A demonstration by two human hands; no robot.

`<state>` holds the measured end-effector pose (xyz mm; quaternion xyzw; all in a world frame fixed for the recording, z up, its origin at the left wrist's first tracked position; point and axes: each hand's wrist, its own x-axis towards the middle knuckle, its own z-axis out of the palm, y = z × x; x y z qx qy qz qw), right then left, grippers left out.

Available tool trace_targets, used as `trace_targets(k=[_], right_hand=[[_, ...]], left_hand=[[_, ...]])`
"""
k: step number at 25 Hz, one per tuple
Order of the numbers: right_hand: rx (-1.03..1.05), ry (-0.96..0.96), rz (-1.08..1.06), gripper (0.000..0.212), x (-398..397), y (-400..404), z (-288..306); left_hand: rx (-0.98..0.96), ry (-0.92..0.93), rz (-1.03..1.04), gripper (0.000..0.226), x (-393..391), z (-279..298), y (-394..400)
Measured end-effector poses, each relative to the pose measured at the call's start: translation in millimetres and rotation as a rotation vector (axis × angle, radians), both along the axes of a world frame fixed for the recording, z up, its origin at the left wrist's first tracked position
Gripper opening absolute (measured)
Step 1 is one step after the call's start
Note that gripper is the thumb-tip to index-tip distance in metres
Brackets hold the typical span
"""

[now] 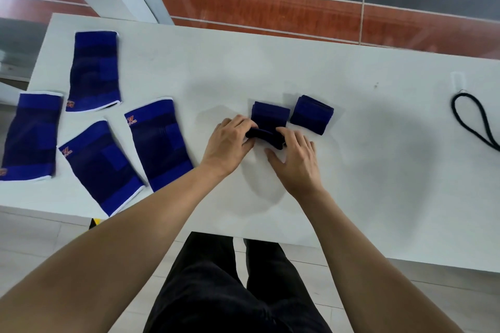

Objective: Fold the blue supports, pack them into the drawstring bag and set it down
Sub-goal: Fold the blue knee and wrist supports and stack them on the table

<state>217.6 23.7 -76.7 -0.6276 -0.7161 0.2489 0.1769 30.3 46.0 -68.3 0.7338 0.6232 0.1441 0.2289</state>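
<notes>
Right at the centre of the frame, the support I am folding (267, 123) lies on the white table (351, 170), its near edge rolled up into a dark band between my two hands. My left hand (230, 140) grips the left end of that rolled edge, fingers curled over the top of it. My right hand (296, 159) pinches the right end with its fingertips, while the thumb stretches out flat on the table toward the left. The far half of this support lies flat, pointing toward the upper part of the frame.

Just beside it to the right sits a folded support (311, 114), a compact dark blue block, slightly tilted and close to the one in my hands; whether they touch I cannot tell.

Further out, on the left side of the frame, four unfolded supports lie flat and apart from one another: one near the centre left (159, 143), one below it toward the table's near edge (101, 167), one at the far left edge (31, 136), and one in the upper left (94, 70). Each has white-trimmed ends, and some show a small orange logo.

At the far right edge, a black cord loop (470, 121) rests on the table.
</notes>
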Motion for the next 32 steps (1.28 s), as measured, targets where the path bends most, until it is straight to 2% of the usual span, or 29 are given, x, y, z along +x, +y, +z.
trace_targets(k=[2, 6, 9, 14, 17, 20, 21, 24, 26, 28, 30, 32], right_hand=[[-0.073, 0.017, -0.021, 0.036, 3, -4, -2], [-0.147, 0.122, -0.146, 0.01, 2, 1, -2], [-0.237, 0.158, -0.193, 0.016, -3, 5, 3], [-0.319, 0.103, -0.217, 0.034, -9, 14, 8], [-0.363, 0.016, -0.208, 0.041, -12, 21, 11], [-0.412, -0.039, -0.231, 0.044, -16, 30, 13], [-0.423, -0.068, -0.236, 0.045, -17, 33, 14], [-0.435, -0.122, -0.25, 0.044, -18, 37, 13], [-0.32, -0.155, -0.272, 0.038, -18, 36, 14], [-0.019, -0.223, -0.235, 0.025, -20, 34, 11], [0.275, -0.243, -0.079, 0.014, -18, 27, 3], [0.399, -0.24, 0.034, 0.022, -10, 17, -7]], left_hand=[[-0.001, -0.04, 0.002, 0.02, -7, 0, -7], [-0.135, -0.202, 0.109, 0.015, -13, 1, -13], [-0.213, -0.235, 0.203, 0.029, -10, -1, -8], [-0.235, -0.09, 0.263, 0.049, 1, -3, -2], [-0.192, -0.012, 0.285, 0.049, 6, -2, -4], [-0.062, -0.009, 0.337, 0.026, 10, 3, -5], [0.039, 0.028, 0.298, 0.02, 12, 4, -5], [0.271, 0.183, 0.037, 0.03, 14, -10, -9], [0.304, 0.197, 0.027, 0.031, 11, -21, -14], [0.305, 0.17, 0.04, 0.032, 7, -28, -19], [0.308, 0.135, 0.034, 0.034, 6, -29, -21], [0.331, 0.15, 0.024, 0.037, 3, -30, -21]])
